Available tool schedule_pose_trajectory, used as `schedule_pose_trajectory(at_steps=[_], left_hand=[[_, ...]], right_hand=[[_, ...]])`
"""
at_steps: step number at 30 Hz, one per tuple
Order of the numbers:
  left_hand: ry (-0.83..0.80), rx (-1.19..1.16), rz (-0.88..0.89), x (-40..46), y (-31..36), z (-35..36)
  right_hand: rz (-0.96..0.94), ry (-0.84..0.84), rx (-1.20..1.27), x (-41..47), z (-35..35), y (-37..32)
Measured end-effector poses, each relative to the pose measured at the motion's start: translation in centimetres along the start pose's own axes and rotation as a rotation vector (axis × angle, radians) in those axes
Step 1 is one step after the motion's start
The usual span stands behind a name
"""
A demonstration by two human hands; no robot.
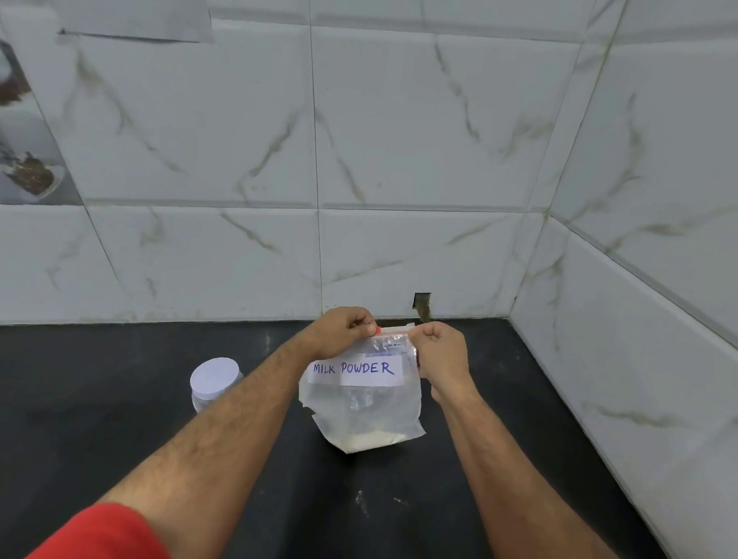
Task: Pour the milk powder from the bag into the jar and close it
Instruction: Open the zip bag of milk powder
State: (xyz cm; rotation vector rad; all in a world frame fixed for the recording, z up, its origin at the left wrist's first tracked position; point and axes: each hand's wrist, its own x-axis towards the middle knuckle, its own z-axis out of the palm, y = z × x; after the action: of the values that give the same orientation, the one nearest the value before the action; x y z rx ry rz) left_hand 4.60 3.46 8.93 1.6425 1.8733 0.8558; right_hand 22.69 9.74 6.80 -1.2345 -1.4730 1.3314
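I take the bag (363, 401) as my landmark and read from the left of it. Well to its left, on the black counter (96, 393), I see the jar (213, 384), upright, its white lid (216, 376) on top; the left forearm crosses just in front of it and hides part of its right side. A red sleeve (105, 539) covers the upper part of that arm at the bottom of my view.

At the bag's top left corner my left hand (343, 331) is curled tight, thumb and fingertips pinching the end of the red zip strip (392, 332). The strip runs level across the mouth of the bag from that pinch to the other hand.

The bag itself is clear plastic, standing upright on the counter between the two hands, held by its top edge. A white label (356, 370) reading MILK POWDER sits across its upper half. The milk powder (371, 439) lies as a shallow white layer in the bottom. Whether the zip is parted at all, I cannot tell.

At the bag's top right corner my right hand (442, 353) is also curled, its fingers gripping the strip's end and the bag's right edge. Behind the bag the marble-patterned tiled wall (408, 153) rises, meeting a side wall to the bag's right.
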Motion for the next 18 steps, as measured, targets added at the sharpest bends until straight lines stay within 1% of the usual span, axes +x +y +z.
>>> schedule_pose_trajectory(at_steps=[4, 7, 10, 12, 14, 18], left_hand=[[0.013, 0.064, -0.029, -0.1, -1.8, -2.2], [0.042, 0.116, -0.049, 0.1, -2.5, -3.8], [0.058, 0.190, -0.050, 0.1, -2.9, -5.5], [0.066, 0.256, -0.038, 0.0, -3.0, -6.6], [0.089, 0.271, -0.028, -0.2, -3.3, -7.6], [0.191, 0.274, -0.009, -0.7, -4.0, -8.6]], right_hand=[[0.034, 0.021, 0.031, 0.6, -0.7, -0.3], [0.028, 0.023, 0.081, 1.1, -1.4, -0.7], [0.014, 0.030, 0.070, 1.5, -2.2, -0.9], [-0.011, 0.044, 0.073, 1.7, -2.8, -1.0], [-0.061, 0.051, 0.079, 1.8, -3.6, -0.9], [-0.171, 0.019, 0.052, 1.7, -4.4, -0.8]])
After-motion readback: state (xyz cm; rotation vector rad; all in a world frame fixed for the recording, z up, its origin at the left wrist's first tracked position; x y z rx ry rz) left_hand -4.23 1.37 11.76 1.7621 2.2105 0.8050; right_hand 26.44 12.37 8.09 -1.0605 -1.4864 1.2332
